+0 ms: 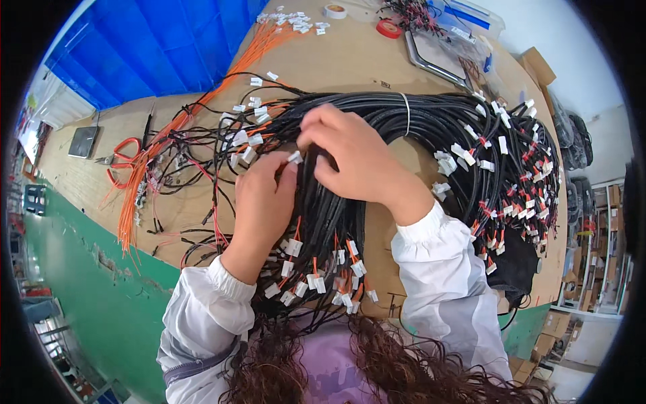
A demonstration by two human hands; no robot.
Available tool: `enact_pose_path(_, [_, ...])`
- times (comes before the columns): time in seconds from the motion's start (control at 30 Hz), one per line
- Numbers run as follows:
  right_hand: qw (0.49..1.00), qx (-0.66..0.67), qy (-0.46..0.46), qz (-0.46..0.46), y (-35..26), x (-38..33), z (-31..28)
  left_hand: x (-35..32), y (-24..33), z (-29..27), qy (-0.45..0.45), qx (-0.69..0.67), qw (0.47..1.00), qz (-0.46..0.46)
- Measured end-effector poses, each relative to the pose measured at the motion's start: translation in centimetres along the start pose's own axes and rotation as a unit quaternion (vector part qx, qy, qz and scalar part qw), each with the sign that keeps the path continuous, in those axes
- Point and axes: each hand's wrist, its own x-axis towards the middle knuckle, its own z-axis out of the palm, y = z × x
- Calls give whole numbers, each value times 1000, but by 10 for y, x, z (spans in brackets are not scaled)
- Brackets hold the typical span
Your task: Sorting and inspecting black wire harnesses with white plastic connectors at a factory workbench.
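Note:
A thick bundle of black cables [336,101] arches over the wooden table, with white label tags on orange and black wire ends. My left hand [262,198] is closed at the bundle's left side, its thumb and forefinger pinching a small white label tag [295,157]. Just to the right, my right hand [360,155] curls its fingers and thumb over the black cables; what its fingertips hold is hidden. Below both hands hang several tagged cable ends [316,283]. A pale tie [407,114] rings the bundle at the top of its bend.
Orange wires [141,182] run along the table's left side, beside red-handled scissors [124,158] and a dark flat device [83,141]. A blue bin [155,47] stands at the back left. Red tape [389,28] and white tape [335,11] lie at the far edge.

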Motion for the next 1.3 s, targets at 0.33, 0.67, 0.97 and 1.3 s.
enact_pose_path(0.33, [998,-58,-26,11,1,-1,6,0,-4,1,2,65,998,24])
enact_pose_path(0.67, [992,-56,-107,28,-2,11,-5,-25,4,-36,-10,280,932,230])
enact_pose_path(0.97, [983,-72,-118,118,3,45,3,-8,-17,-60,8,184,965,189])
enact_pose_path(1.3, [984,-134,-88,81,9,53,16,43,-27,-67,15,211,957,197])
